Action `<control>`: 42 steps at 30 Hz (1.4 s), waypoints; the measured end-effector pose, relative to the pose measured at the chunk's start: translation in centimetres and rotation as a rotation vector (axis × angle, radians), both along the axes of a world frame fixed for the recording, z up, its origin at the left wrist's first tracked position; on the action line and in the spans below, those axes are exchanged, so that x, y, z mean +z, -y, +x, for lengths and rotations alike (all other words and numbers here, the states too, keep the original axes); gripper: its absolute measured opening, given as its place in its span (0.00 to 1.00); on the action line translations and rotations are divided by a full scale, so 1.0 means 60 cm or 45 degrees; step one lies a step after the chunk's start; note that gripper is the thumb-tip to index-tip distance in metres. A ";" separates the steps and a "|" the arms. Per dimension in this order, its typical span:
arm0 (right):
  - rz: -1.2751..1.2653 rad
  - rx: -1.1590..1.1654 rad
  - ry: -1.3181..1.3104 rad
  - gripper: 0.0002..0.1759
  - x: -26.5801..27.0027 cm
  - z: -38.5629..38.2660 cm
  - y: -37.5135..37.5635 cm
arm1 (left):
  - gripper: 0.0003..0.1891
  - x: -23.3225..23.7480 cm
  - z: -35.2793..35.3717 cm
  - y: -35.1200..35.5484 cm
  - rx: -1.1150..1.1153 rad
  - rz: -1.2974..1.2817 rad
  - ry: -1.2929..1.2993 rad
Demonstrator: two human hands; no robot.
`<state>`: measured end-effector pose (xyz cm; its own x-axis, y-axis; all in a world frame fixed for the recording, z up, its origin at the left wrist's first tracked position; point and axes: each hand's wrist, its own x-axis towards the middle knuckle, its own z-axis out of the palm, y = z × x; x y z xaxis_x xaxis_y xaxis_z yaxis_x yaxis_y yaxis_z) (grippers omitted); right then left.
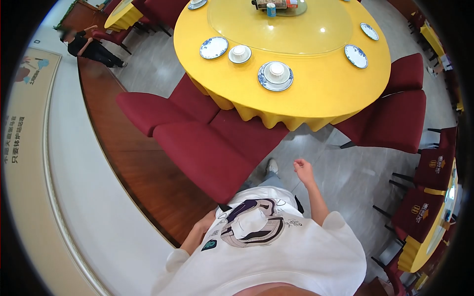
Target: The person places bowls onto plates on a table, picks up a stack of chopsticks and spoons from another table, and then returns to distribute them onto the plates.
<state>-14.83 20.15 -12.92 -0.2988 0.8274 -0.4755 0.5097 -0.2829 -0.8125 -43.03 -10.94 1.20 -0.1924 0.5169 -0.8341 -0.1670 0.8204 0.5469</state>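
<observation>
Maroon fabric covers the nearest chair (pixel 207 155), ahead of the left hand (pixel 204 225) and left of the right hand (pixel 303 170). The right is loosely curled, seemingly empty; the left lies beside the shirt (pixel 311 256), fingers hidden, so its grip cannot be told. Keeping both elbows tucked should help clear the chair. Beyond both hands, the yellow-clothed table (pixel 316 89) is cut off at its far edge.

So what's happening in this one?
Nothing is visibly being handled. The right hand is out in the air beside a red chair, seemingly empty; the left hand is at the person's side, only partly visible. The round yellow table holds plates and stacked white dishes. Another person stands farther off.
</observation>
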 end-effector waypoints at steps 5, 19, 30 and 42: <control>0.064 -0.028 0.015 0.13 -0.020 0.005 0.006 | 0.26 0.058 -0.017 -0.036 -0.324 -0.405 0.151; -0.037 -0.191 0.240 0.14 0.030 -0.093 0.112 | 0.25 -0.078 -0.222 -0.007 -1.148 -0.161 -0.182; -0.089 -0.461 0.195 0.14 0.085 -0.126 0.291 | 0.23 -0.093 -0.339 -0.016 -1.392 -0.031 -0.006; -0.028 -0.443 0.014 0.14 0.046 -0.147 0.326 | 0.20 -0.081 -0.337 -0.001 -0.910 -0.135 0.137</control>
